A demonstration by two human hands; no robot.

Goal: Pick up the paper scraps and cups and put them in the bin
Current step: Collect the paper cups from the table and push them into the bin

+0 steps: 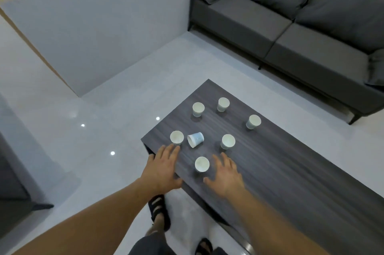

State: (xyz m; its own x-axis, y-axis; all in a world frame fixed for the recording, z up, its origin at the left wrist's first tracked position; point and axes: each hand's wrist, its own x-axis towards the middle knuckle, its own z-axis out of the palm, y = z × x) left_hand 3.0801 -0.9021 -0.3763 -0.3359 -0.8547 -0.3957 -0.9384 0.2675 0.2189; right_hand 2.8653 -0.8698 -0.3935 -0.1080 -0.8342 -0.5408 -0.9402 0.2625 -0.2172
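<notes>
Both hands reach over the dark table (291, 171), fingers spread and holding nothing: left hand (164, 168) just short of the near-left cup (176, 137), right hand (225, 174) beside the nearest cup (202, 164). Best to grip each cup lightly around its wall, since paper crushes. Neither bin nor paper scraps are in view.

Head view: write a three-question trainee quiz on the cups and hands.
1. How many cups are on the table?
2. True or false: the left hand and right hand hold nothing.
3. The cup between the hands is: A upright; B on its side; C crushed.
Key: 1 seven; 2 true; 3 A.
</notes>
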